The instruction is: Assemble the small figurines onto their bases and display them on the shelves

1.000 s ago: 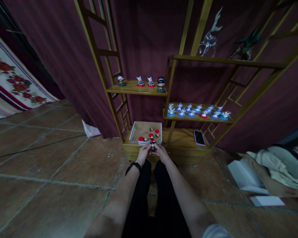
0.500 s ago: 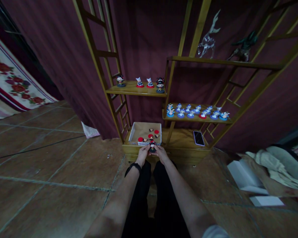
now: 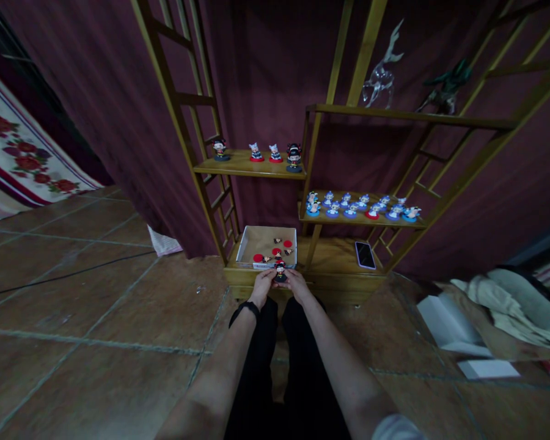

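My left hand [image 3: 262, 284] and my right hand [image 3: 296, 283] meet in front of the low wooden shelf, both pinched on a small black-and-red figurine [image 3: 280, 272]. A black band circles my left wrist. Just beyond the hands sits a shallow cardboard box [image 3: 252, 239] with red discs and several small figurine parts. Several finished figurines [image 3: 293, 156] stand on the middle left shelf. A row of blue-based figurines [image 3: 362, 206] fills the shelf to the right.
A phone [image 3: 364, 254] lies on the bottom shelf board to the right of the box. A glass deer [image 3: 380, 72] and a dark ornament [image 3: 445, 85] stand on the top shelf. Cloth and white boxes [image 3: 449, 321] lie on the tiled floor at right.
The view has drifted slightly; the hands stay together on the figurine in the same spot before the box.
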`<state>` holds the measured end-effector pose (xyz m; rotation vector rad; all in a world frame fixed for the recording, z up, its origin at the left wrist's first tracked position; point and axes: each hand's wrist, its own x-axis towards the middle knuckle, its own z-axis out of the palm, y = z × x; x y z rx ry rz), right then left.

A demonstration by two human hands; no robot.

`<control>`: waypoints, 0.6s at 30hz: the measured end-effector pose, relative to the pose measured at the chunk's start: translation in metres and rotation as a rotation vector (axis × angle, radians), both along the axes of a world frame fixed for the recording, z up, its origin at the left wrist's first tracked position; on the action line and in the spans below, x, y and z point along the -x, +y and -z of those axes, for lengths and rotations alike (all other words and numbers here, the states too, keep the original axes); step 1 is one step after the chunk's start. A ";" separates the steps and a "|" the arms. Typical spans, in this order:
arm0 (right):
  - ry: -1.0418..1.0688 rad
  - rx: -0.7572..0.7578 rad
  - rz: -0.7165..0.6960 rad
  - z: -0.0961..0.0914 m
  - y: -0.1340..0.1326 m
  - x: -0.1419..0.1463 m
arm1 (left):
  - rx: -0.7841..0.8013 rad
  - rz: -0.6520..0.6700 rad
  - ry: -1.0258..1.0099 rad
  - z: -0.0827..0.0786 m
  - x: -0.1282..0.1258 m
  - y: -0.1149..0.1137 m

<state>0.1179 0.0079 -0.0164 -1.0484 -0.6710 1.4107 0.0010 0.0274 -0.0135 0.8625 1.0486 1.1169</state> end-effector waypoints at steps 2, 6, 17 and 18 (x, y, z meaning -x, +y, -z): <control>0.003 0.031 0.011 -0.001 0.001 0.000 | 0.008 -0.010 0.001 -0.001 0.000 0.000; -0.006 0.016 -0.022 -0.004 -0.001 0.000 | -0.042 0.057 0.042 -0.004 0.000 -0.002; 0.018 0.030 0.011 -0.006 -0.004 -0.001 | -0.004 -0.040 0.041 0.002 -0.001 0.002; 0.013 0.032 0.003 -0.006 -0.004 -0.001 | -0.005 -0.038 0.044 0.001 -0.001 0.001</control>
